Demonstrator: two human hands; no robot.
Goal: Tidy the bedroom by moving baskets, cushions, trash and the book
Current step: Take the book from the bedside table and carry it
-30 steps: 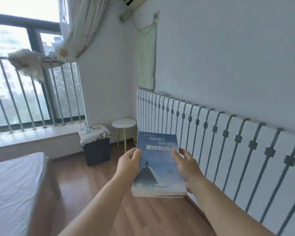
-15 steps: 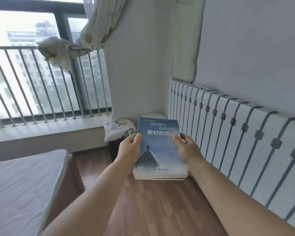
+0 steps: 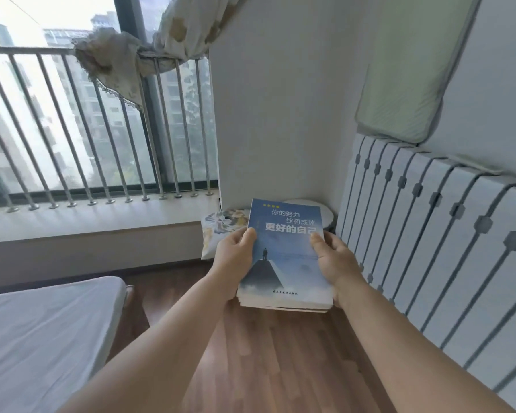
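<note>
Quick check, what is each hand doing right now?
Left hand: grips the left edge of the blue book, thumb on the cover.
Right hand: grips the book's right edge, thumb on the cover.

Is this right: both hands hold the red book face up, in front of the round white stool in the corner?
Not quite. The head view shows the book has a blue cover, not red. The left hand and right hand do hold it face up in front of the round white stool.
</note>
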